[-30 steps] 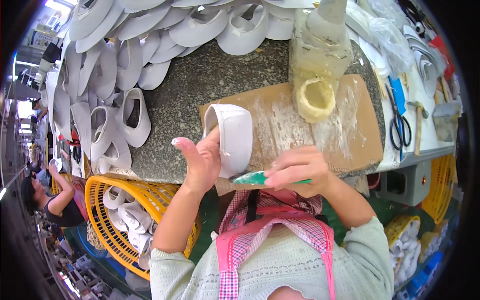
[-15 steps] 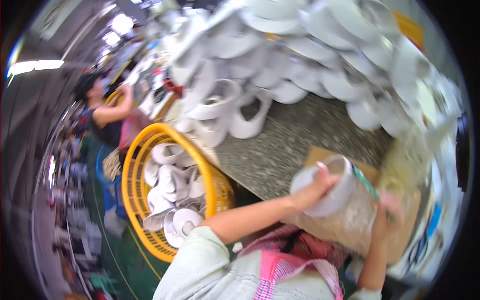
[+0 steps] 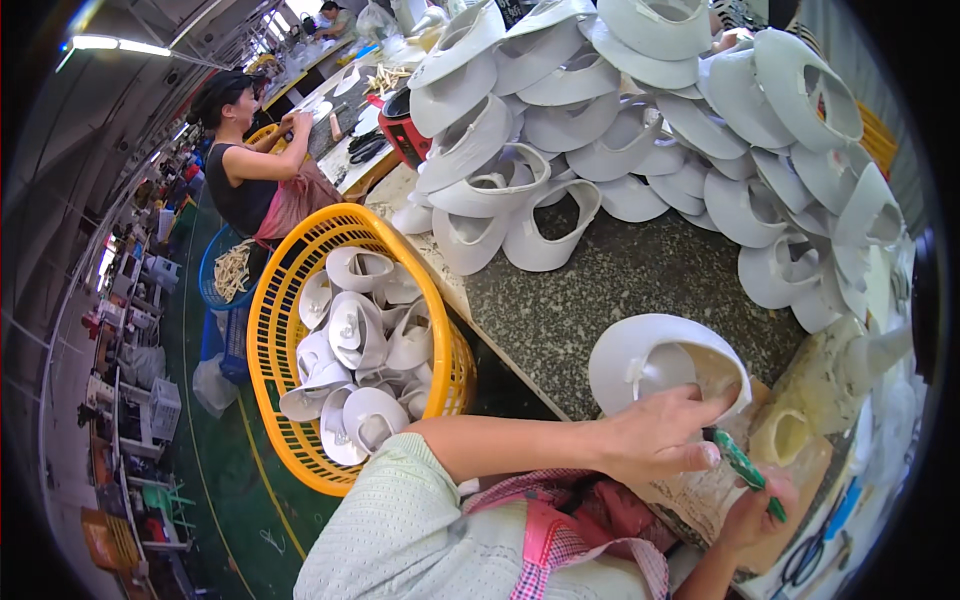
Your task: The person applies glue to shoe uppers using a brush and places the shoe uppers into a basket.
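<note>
In the left hand (image 3: 660,435) curves a smooth visor (image 3: 622,360).

white held visor (image 3: 615,368), green tool (image 3: 738,460) – yellow basket (image 3: 263,345), stone tabletop (image 3: 560,325) speckled grey and black – pink apron (image 3: 548,538) with checked edging, pale green sleeve (image 3: 395,500), green floor (image 3: 215,480)

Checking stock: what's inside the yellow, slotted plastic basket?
Yellow, slotted plastic basket: a jumbled heap of white, curved pieces, some showing openings. The heap covers the basket's bottom, so what lies beneath can't be seen.
</note>
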### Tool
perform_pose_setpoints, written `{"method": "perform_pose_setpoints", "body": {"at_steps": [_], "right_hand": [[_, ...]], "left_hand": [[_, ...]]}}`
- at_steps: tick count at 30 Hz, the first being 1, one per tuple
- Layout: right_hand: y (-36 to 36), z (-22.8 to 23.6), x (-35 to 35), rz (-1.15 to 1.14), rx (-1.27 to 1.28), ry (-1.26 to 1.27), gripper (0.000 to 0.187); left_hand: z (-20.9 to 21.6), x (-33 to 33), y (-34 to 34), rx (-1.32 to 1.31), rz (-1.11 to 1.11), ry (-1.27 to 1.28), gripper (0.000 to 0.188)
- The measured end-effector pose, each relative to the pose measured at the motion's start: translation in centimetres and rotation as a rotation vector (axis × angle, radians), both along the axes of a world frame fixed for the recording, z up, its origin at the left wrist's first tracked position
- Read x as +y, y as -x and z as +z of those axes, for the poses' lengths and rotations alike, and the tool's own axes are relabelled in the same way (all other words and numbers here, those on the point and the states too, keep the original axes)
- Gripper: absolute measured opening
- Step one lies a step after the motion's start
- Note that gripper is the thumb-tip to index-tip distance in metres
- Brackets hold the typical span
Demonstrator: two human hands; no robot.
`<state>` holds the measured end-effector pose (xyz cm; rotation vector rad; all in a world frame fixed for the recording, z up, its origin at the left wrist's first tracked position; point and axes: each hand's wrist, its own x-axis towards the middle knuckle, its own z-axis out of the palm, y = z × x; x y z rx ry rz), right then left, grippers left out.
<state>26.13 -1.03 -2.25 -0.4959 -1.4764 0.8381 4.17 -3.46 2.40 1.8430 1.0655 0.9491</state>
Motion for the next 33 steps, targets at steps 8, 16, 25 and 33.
{"method": "perform_pose_setpoints", "body": {"at_steps": [8, 16, 25, 33], "right_hand": [[0.6, -1.1, -1.3, -0.046, 0.016, 0.096, 0.017], [0.3, -1.6, -2.0, -0.081, 0.042, 0.101, 0.018], [0.1, -1.7, -1.7, -0.141, -0.016, 0.082, 0.02], [0.4, -3.0, -2.2, -0.089, -0.057, 0.148, 0.02]], "left_hand": [[-1.0, -0.8, 0.2, 0.027, 0.015, 0.066, 0.09], [-0.7, -1.1, -0.4, 0.051, 0.019, -0.006, 0.093], [-1.2, -1.1, -0.6, 0.043, 0.032, -0.028, 0.093], [-3.1, -0.3, -0.9, 0.064, 0.098, 0.093, 0.085]]}}
